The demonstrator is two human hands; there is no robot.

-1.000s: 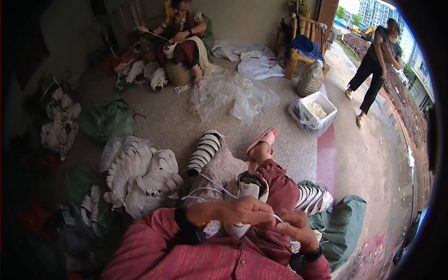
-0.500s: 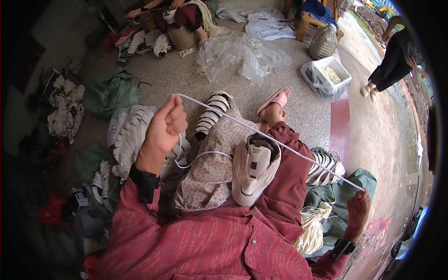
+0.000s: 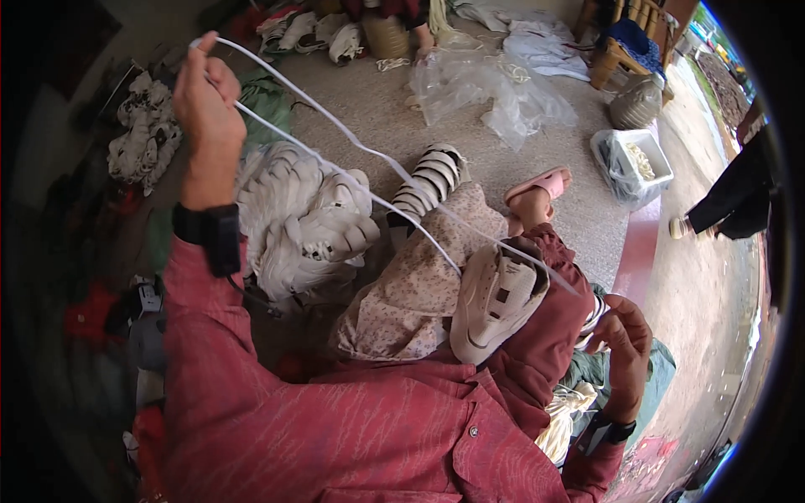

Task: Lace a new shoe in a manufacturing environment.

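My left hand (image 3: 205, 96) is raised at the upper left, its fingers closed around a white shoelace (image 3: 370, 192). Two strands of the lace slant down from it toward the right. One strand reaches the white sneaker (image 3: 490, 310), which rests on my lap with its toe toward me. The other strand crosses above the sneaker, and its loose end hangs blurred just short of my right hand. That right hand (image 3: 625, 344) is by my right thigh, fingers loosely bent and apart, holding nothing. Under the sneaker's left side lies a floral cloth (image 3: 402, 314).
White shoe uppers (image 3: 293, 226) are heaped left of my lap, with a stacked row (image 3: 429, 184) beyond. A lace bundle (image 3: 566, 419) lies below my right hand. Farther off are a plastic sheet (image 3: 495, 92), a lined white bin (image 3: 641, 168) and other people.
My left hand has risen up and left, drawing the lace with it. My right hand has let go of the lace end and moved slightly inward. The view has shifted left.
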